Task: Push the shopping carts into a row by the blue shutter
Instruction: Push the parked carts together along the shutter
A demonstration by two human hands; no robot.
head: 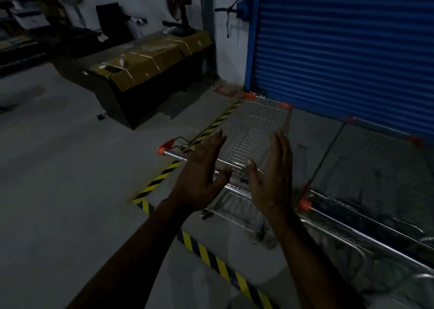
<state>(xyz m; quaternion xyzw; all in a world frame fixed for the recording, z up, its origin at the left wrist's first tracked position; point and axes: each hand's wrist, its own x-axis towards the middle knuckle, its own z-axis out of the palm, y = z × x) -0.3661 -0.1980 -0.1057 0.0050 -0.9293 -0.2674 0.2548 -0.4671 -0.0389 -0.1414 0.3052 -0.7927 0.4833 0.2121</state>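
A wire shopping cart (256, 123) with orange corner caps stands nose-on to the blue shutter (340, 50). Its chrome handle bar (175, 155) runs across just beyond my hands. My left hand (199, 179) hovers over the bar, fingers spread, palm facing right. My right hand (273, 177) is held upright beside it, palm facing left, holding nothing. To the right stands a second cart (366, 186), its handle (328, 212) close to my right wrist.
Yellow-and-black hazard tape (164, 175) marks the floor left of the carts and runs toward me. A cardboard-covered counter (145, 62) with a fan on it stands at the back left. Bare grey concrete floor (58, 168) stretches to the left.
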